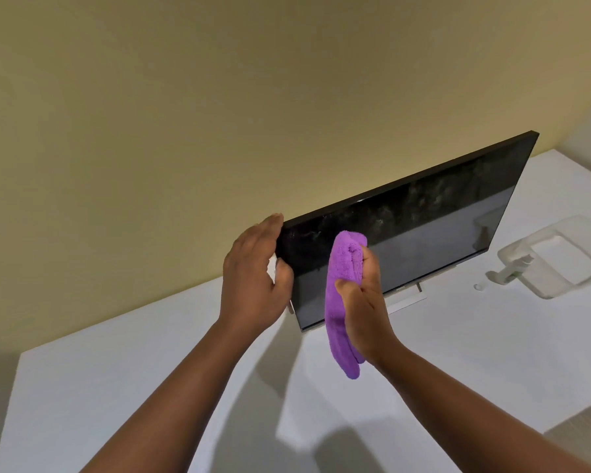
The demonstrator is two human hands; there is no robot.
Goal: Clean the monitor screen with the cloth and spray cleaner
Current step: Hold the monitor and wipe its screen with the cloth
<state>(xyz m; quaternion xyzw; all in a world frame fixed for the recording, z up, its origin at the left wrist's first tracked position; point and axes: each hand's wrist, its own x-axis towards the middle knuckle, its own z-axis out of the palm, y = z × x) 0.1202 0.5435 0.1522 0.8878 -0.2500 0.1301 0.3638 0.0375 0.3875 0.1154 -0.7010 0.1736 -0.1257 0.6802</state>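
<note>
A thin, flat monitor (423, 213) with a glossy black screen and a narrow dark frame is standing on a smooth white table (151, 387), its pale stand (408, 297) showing just below the bottom edge. The upper half of the glass is looking cloudy — covered in greyish smears and specks — while the lower half is looking darker and cleaner.

The right hand (365, 312) is wrapping around a fluffy purple cloth (342, 288), thumb pressing into the pile and fingers curling over the top fold. The cloth is bunched into a long, soft roll; its upper end is lying against the screen's left part, and its lower end is hanging past the wrist, below the monitor's bottom edge. The forearm is reaching up from the lower right.

The left hand (253, 281) is cupping the monitor's left edge just beside the cloth — fingers going behind the panel, thumb curling at the front rim. Its grip is wide and loose around the frame.

Far to the right of both hands, beyond the monitor, a clear plastic tray (553, 257) with rounded corners is sitting on the table, and a translucent spray bottle (512, 271) is lying against its near rim.
</note>
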